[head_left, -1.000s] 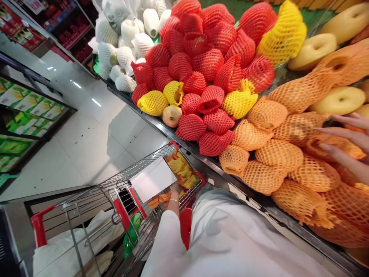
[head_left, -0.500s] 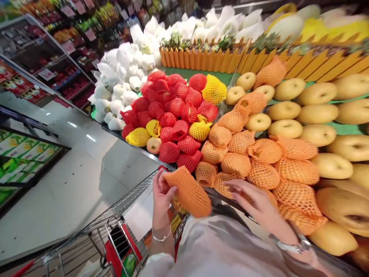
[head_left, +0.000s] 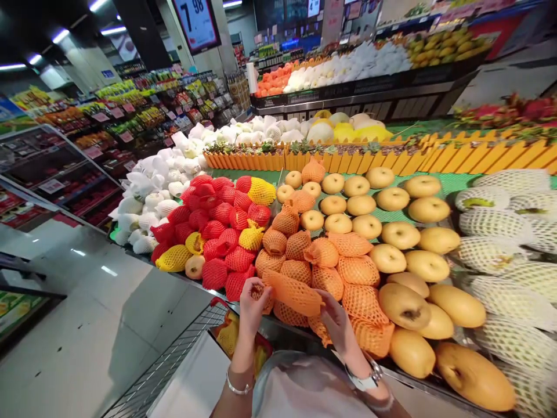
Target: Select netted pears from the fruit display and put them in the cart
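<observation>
I hold one fruit in an orange foam net (head_left: 292, 293) in front of the fruit stand, just above its near edge. My left hand (head_left: 252, 303) pinches the net's left end, fingers closed round it. My right hand (head_left: 336, 321) grips the net's right end from below. A silver bracelet sits on my left wrist, a watch on my right. Behind the held fruit lies the pile of orange-netted fruit (head_left: 322, 255), with bare yellow pears (head_left: 394, 232) to its right.
Red and yellow netted fruit (head_left: 217, 232) and white-netted fruit (head_left: 148, 191) lie to the left, more white-netted fruit (head_left: 505, 232) at the right. A wire shopping cart (head_left: 183, 366) stands below my hands. A tiled aisle (head_left: 78, 325) and shelves lie to the left.
The view has tilted up to show more of the store. My right hand has come in from the pile to grip the orange-netted fruit, which both hands now hold.
</observation>
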`<state>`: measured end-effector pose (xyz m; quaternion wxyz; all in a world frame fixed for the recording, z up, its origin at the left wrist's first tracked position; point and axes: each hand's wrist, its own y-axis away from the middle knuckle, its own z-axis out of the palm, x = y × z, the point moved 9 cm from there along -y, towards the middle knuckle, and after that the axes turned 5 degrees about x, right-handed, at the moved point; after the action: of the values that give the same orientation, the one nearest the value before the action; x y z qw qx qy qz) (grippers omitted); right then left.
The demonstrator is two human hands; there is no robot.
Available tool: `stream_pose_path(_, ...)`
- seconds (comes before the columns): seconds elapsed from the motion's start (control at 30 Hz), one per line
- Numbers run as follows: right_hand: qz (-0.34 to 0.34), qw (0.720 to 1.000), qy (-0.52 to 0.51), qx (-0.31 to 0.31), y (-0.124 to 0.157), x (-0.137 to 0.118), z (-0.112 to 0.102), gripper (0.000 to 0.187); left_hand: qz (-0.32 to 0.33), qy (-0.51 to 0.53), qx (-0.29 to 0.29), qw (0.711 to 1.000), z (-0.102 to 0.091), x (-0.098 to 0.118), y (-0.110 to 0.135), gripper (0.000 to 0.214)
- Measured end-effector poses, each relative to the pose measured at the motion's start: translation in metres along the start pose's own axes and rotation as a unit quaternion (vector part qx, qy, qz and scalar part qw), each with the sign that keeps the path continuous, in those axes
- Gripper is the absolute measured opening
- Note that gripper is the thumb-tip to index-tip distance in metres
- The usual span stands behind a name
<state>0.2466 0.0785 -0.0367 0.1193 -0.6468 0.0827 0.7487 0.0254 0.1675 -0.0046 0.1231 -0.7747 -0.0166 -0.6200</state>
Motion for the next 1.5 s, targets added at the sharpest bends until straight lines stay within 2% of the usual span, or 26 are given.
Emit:
stream_pose_path(0.07,-0.026,0.999,0.046,0.005,-0.007,-0.012,-0.010,0.027,0.025,-0.071,0.000,0.997,0.008,0.007,0.004,0.028)
stream_pose_path(0.13,-0.054,0.992,0.110,0.028,-0.014,-0.025,-0.024,0.020,0.025,-0.092,0.013,0.995,0.013,0.013,0.007,0.028)
stream_pose_path(0.2,-0.072,0.982,0.158,0.069,-0.021,-0.036,-0.044,0.018,-0.017,-0.067,-0.014,0.997,0.023,0.011,0.010,0.030)
stream_pose_path(0.3,-0.065,0.977,0.172,0.109,-0.033,-0.045,-0.073,0.020,-0.090,-0.003,-0.082,0.993,0.041,0.008,0.015,0.034)
stream_pose_path(0.4,-0.055,0.983,0.142,0.101,-0.040,-0.049,-0.089,0.022,-0.125,0.079,-0.100,0.984,0.054,0.011,0.019,0.037)
stream_pose_path(0.5,-0.061,0.988,0.120,0.081,-0.039,-0.052,-0.091,0.020,-0.161,0.144,-0.053,0.975,0.060,0.005,0.023,0.045)
stream_pose_path(0.6,-0.077,0.986,0.127,0.075,-0.031,-0.056,-0.090,0.019,-0.183,0.148,-0.034,0.971,0.067,-0.003,0.031,0.051)
stream_pose_path(0.77,-0.126,0.978,0.133,0.097,-0.016,-0.070,-0.098,0.017,-0.217,0.165,-0.112,0.956,0.089,-0.002,0.053,0.055)
stream_pose_path(0.87,-0.137,0.972,0.145,0.122,-0.012,-0.074,-0.110,0.015,-0.212,0.171,-0.126,0.954,0.095,0.004,0.064,0.053)
stream_pose_path(0.93,-0.128,0.970,0.152,0.139,-0.011,-0.070,-0.120,0.012,-0.194,0.166,-0.099,0.962,0.094,0.009,0.068,0.053)
stream_pose_path(1.0,-0.111,0.971,0.145,0.157,-0.010,-0.061,-0.129,0.010,-0.172,0.169,-0.049,0.969,0.089,0.013,0.071,0.054)
stream_pose_path(1.1,-0.077,0.975,0.093,0.184,-0.009,-0.048,-0.141,0.010,-0.129,0.195,0.028,0.972,0.078,0.022,0.075,0.050)
stream_pose_path(1.2,-0.054,0.978,0.020,0.199,-0.006,-0.043,-0.142,0.012,-0.061,0.186,0.058,0.979,0.068,0.037,0.079,0.045)
stream_pose_path(1.27,-0.045,0.979,-0.008,0.198,-0.002,-0.044,-0.138,0.017,-0.044,0.154,0.031,0.987,0.069,0.042,0.080,0.041)
stream_pose_path(1.33,-0.052,0.980,-0.002,0.193,0.001,-0.049,-0.133,0.019,-0.065,0.126,-0.011,0.990,0.076,0.042,0.080,0.037)
stream_pose_path(1.47,-0.120,0.975,0.106,0.152,0.004,-0.068,-0.120,0.006,-0.131,0.056,-0.093,0.985,0.092,0.038,0.083,0.025)
stream_pose_path(1.5,-0.131,0.972,0.138,0.135,0.003,-0.071,-0.116,0.011,-0.126,0.026,-0.106,0.986,0.093,0.041,0.082,0.023)
